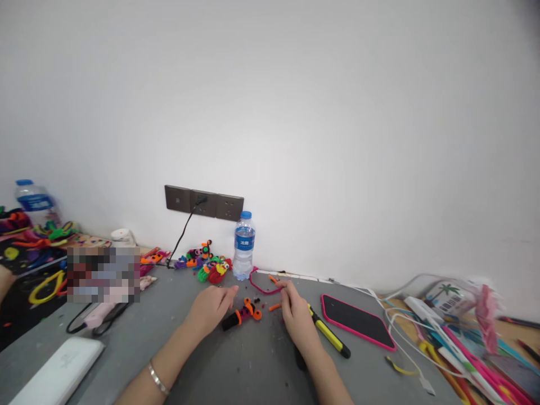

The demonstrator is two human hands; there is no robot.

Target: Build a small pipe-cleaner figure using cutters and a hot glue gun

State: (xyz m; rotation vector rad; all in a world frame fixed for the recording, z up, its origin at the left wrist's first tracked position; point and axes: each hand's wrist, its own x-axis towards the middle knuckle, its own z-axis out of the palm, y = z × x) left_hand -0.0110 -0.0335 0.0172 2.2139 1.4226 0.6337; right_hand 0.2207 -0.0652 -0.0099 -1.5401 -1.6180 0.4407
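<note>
My left hand (213, 306) is closed, thumb and fingertips pressed together; whatever may be between them is hidden. Just right of it lies a small pipe-cleaner figure (242, 316) in black, orange and purple. My right hand (294, 310) is pinched around a short orange pipe-cleaner piece (273, 278) that sticks out at the fingertips. Another orange piece (275, 307) shows beside its fingers. A dark pink pipe cleaner (258, 286) curves on the grey table up to that hand. Partly behind the right hand lies a yellow and black cutter knife (331, 333).
A water bottle (244, 247) and several pipe-cleaner figures (217, 270) stand by the wall. On the right are a pink-edged phone (358, 320) and white cables (394, 326). A white power bank (63, 371) lies front left. At the left edge, part of another person's arm (5, 281) shows.
</note>
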